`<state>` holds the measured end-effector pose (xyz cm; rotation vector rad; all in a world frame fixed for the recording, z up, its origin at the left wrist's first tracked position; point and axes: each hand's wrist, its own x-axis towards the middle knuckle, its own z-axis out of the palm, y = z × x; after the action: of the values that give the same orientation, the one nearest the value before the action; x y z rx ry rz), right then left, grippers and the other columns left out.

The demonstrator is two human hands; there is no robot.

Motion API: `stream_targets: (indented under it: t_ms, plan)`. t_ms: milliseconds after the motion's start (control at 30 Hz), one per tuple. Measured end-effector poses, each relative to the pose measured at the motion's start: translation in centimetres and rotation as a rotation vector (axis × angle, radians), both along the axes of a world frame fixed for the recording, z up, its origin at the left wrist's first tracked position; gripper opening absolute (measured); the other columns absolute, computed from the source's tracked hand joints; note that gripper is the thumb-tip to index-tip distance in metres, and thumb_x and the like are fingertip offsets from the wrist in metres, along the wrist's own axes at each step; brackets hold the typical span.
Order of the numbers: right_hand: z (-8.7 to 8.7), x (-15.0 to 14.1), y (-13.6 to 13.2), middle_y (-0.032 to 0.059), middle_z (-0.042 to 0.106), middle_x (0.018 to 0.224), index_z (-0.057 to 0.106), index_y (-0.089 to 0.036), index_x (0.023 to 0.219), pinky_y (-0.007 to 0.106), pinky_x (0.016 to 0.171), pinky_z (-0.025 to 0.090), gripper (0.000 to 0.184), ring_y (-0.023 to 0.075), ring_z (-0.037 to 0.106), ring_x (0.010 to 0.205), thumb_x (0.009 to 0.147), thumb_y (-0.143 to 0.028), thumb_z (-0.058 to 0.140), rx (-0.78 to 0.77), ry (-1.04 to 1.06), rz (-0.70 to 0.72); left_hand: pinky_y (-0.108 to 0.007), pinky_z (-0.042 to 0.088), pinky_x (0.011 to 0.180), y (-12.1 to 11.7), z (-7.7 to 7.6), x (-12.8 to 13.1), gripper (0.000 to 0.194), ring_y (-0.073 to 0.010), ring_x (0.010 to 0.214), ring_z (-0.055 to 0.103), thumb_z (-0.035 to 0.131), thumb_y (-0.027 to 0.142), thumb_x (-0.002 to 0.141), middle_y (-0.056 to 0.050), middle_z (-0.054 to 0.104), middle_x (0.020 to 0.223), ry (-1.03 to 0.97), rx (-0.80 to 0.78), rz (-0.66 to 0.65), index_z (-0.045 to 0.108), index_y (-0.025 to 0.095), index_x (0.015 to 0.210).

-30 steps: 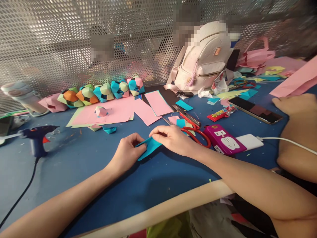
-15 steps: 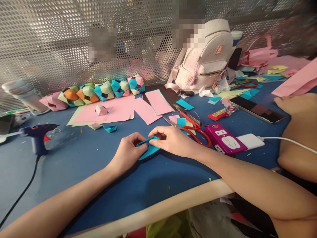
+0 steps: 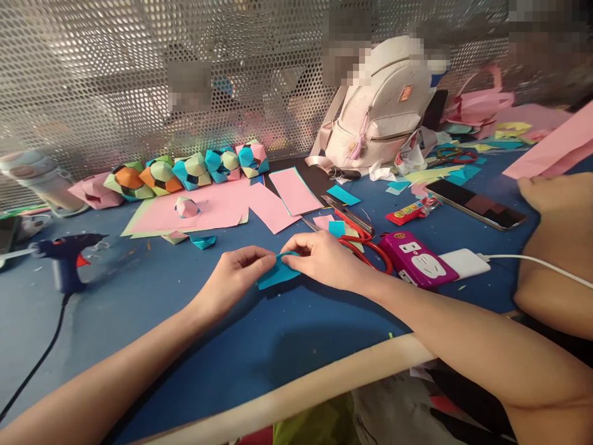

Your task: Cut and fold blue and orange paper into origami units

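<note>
A small folded piece of blue paper (image 3: 277, 274) lies on the blue table (image 3: 162, 309) between my two hands. My left hand (image 3: 236, 275) pinches its left end with thumb and fingers closed. My right hand (image 3: 324, 259) pinches the upper right edge of the same piece, fingers curled over it. Both hands rest low on the tabletop, close together near its middle.
Red scissors (image 3: 365, 244), a magenta power strip (image 3: 414, 259) and a white power bank (image 3: 466, 262) lie right of my hands. Pink paper sheets (image 3: 222, 207), a row of folded paper balls (image 3: 185, 172), a glue gun (image 3: 65, 259), a backpack (image 3: 384, 105), a phone (image 3: 479, 207). Another person's arm (image 3: 556, 247) at right.
My hands have drawn closer together and the blue paper has been folded shorter. My left fingers moved up onto the piece's top edge.
</note>
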<state>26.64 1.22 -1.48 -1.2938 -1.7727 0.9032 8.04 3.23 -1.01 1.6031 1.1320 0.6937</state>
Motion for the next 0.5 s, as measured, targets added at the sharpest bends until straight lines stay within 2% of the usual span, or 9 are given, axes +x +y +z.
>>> stream_targets:
  t_ms: [200,367,500]
  plan:
    - [0.41,-0.35,-0.3,-0.0038,0.055,0.059,0.068,-0.013,0.074,0.02,0.052,0.034,0.007,0.0072,0.046,0.056,0.078,-0.013,0.062,-0.038,-0.04,0.012,-0.025,0.039,0.059,0.15,-0.38,0.01,0.018,-0.013,0.064,0.051,0.066,0.034,0.069,0.0,0.062,0.069,0.086,-0.005,-0.043,0.065,0.016,0.073]
    - [0.31,-0.61,-0.45,-0.0028,0.058,0.064,0.069,-0.013,0.078,0.019,0.057,0.035,0.009,0.0075,0.047,0.061,0.079,-0.01,0.06,-0.005,-0.083,0.083,-0.022,0.032,0.051,0.02,-0.38,-0.13,0.013,-0.0095,0.056,0.044,0.064,0.029,0.066,0.004,0.055,0.06,0.135,-0.005,-0.074,0.059,0.016,0.068]
    - [-0.06,-0.49,-0.29,-0.0013,0.06,0.066,0.069,-0.013,0.081,0.021,0.058,0.035,0.01,0.0087,0.049,0.062,0.081,-0.02,0.063,0.078,-0.113,0.134,-0.022,0.029,0.049,0.17,-0.9,-0.04,0.01,-0.0089,0.054,0.041,0.061,0.025,0.064,0.005,0.051,0.058,0.169,0.079,-0.038,0.056,0.017,0.065]
